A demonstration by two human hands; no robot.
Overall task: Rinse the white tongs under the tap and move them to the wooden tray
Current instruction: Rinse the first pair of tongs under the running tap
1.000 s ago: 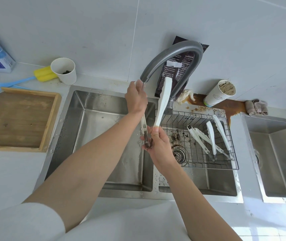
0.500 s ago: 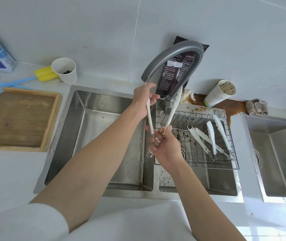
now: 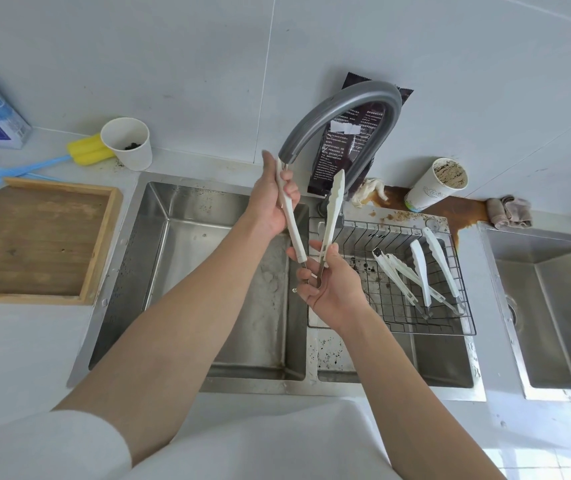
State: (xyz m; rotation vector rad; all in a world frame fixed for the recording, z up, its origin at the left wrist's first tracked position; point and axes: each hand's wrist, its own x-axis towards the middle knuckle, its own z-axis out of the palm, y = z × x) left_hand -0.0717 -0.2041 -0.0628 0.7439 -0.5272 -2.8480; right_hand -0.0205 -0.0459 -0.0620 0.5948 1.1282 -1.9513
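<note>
Nearest the camera, the right hand (image 3: 332, 289) cups the hinge end of the white tongs (image 3: 329, 223), fingers curled loosely round the metal pivot with the palm turned up. This looks like a support grip: it anchors the joint low over the sink (image 3: 187, 237) so the two arms can stand up towards the spout.

A little farther out, the left hand (image 3: 273, 199) is closed round the left arm of the tongs, thumb and fingers wrapped on its upper half, with the tip reaching just under the mouth of the tap (image 3: 339, 109). The other arm stands free and splayed to the right, so the tongs are spread in a narrow V. Holding them apart like this probably lets water reach the inner faces. Whether water is running I cannot tell; no stream shows clearly.

The tongs are thus in both hands, over the divider between the basins, not yet near the wooden tray (image 3: 34, 237), which lies on the desk (image 3: 17, 341) well to the left, its floor bare.

To the right, a wire rack (image 3: 398, 306) sits in the second basin with more white tongs (image 3: 422, 271) lying in it, likely waiting their turn. Behind, a paper cup (image 3: 128, 143) and a stained cup (image 3: 433, 185) stand against the wall.
</note>
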